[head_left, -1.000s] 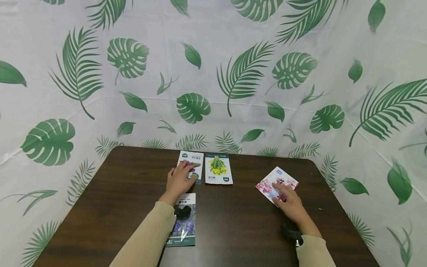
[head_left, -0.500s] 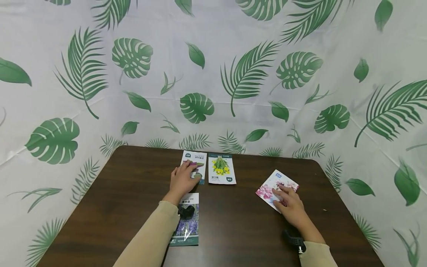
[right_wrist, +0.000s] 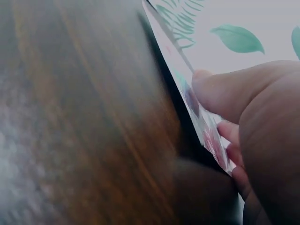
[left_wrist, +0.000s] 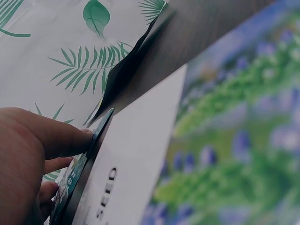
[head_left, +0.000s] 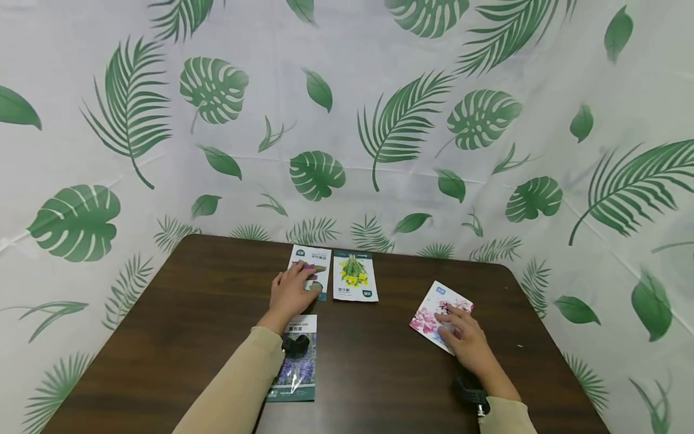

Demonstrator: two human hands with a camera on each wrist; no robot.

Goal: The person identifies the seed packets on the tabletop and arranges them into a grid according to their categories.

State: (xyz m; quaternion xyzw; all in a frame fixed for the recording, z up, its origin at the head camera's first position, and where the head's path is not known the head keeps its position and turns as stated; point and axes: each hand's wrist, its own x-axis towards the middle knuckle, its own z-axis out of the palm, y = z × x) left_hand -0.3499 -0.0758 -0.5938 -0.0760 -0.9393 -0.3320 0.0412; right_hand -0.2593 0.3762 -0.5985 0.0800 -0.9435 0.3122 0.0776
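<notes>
Seed packets, flat glossy paper rectangles, lie on the dark wood-grain table (head_left: pixel 190 313). Left hand (head_left: pixel 290 293) rests with fingers extended on the purple-vegetable packet (head_left: pixel 313 271), just left of the yellow-flower packet (head_left: pixel 354 276). Nearer the person from that landmark lies the lavender packet (head_left: pixel 297 361). Well right of it, the right hand (head_left: pixel 465 339) presses loosely spread fingers onto the tilted pink-blossom packet (head_left: pixel 431 313).

The head view is bright and evenly lit, with a soft sheen on the dark desk (head_left: pixel 379 374) and only faint shadows; its edges bow outward. Both wrist views are dimmer and close-up: the lavender packet (left_wrist: pixel 234 140) is blurred, and the desk's near wood is smeared.
</notes>
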